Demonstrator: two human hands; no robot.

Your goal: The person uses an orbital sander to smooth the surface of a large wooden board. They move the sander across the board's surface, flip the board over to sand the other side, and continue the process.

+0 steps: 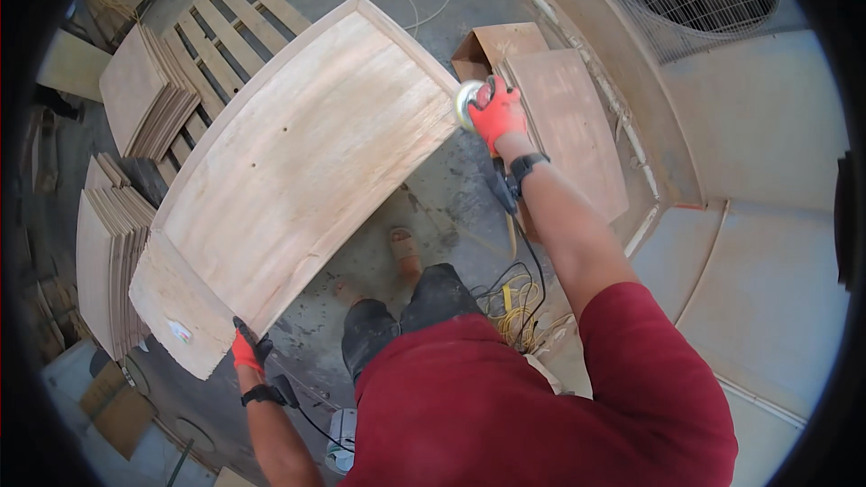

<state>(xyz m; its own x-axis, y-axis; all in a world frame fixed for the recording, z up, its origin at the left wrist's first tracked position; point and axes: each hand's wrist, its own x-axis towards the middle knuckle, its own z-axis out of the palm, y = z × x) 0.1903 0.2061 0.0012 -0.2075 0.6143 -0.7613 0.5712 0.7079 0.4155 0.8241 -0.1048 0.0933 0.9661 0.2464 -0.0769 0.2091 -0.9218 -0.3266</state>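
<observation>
At the left, a near stack of thin boards (104, 266) stands beside a farther stack (140, 95), which lies at the left side of a slatted pallet (227, 34). Right of these, a large curved wooden panel (289, 158) slants across the middle, from near left to far right, with a raised rim on its far side and a small label (180, 332) at its near left end. The left hand (251, 348), in a red and dark glove, touches the panel's near edge; how tightly its fingers close cannot be told. At the panel's right end, the gloved right hand (499, 115) has its fingers wrapped around a round sander (465, 108), its disc at the panel's edge. Farther right lie an open cardboard box (507, 40) and flat boards (573, 122).
</observation>
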